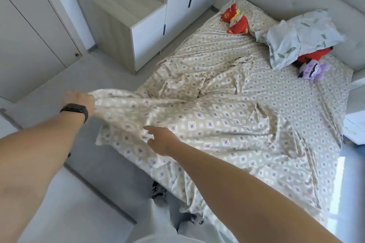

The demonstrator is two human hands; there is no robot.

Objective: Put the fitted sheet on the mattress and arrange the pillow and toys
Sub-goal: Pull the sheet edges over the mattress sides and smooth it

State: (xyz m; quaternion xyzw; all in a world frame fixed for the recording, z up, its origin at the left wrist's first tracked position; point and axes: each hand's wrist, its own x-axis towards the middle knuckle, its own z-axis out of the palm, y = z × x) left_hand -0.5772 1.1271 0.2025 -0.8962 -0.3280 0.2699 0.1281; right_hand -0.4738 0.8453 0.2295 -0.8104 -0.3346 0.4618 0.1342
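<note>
- Sheet, beige fitted cotton with a diamond print (246, 108), lies rumpled across the mattress, its near corner lifted off toward nine o'clock.
- Pillow in pale leaf-print case (300, 39) sits at two o'clock, over a purple plush toy (313, 71).
- Red plush toys (236, 20) lie at twelve o'clock.
- Left hand (79, 97) grips the raised corner.
- Right hand (160, 139) pinches a fold beside it.
</note>
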